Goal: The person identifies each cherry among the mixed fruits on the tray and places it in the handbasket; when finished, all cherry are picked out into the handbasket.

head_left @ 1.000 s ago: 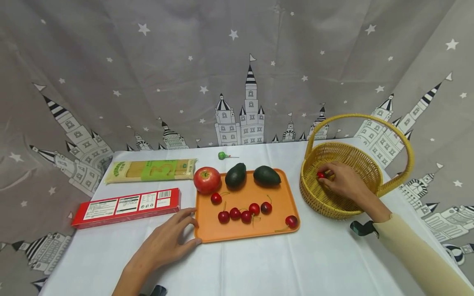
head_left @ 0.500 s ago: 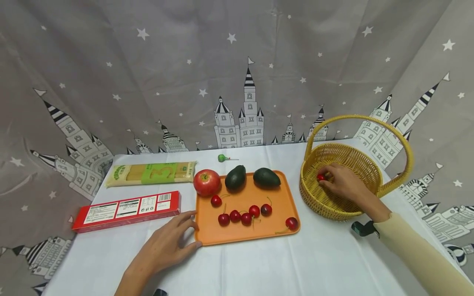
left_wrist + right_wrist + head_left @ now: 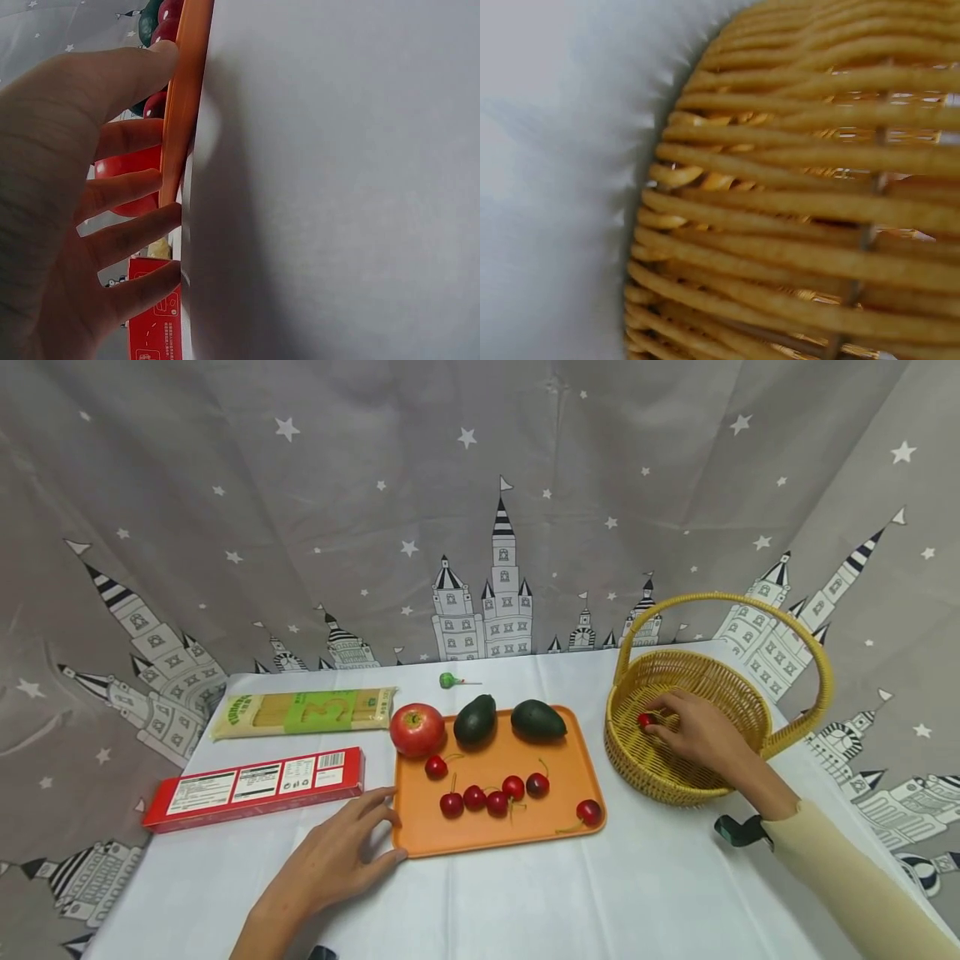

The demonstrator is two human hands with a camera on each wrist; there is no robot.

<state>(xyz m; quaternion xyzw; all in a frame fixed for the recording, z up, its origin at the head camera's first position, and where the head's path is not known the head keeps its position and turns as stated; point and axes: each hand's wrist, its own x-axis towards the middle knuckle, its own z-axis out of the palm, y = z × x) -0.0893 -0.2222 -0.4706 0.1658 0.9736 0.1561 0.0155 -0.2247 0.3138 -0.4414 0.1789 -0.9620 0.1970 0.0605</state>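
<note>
Almost no change across last 1 s. Right hand (image 3: 693,732) stays inside basket (image 3: 750,752), right of frame, fingers pinching cherry (image 3: 643,720) low near its bottom; not yet let go. Left hand (image 3: 337,860), fingers straight, still rests against tray (image 3: 577,760) edge, lower centre. 6 cherries remain on tray, tabletop steady.

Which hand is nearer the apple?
Left. The left hand rests at the tray's front left corner, just in front of the apple. The right hand is inside the basket, past the tray's far side.
</note>
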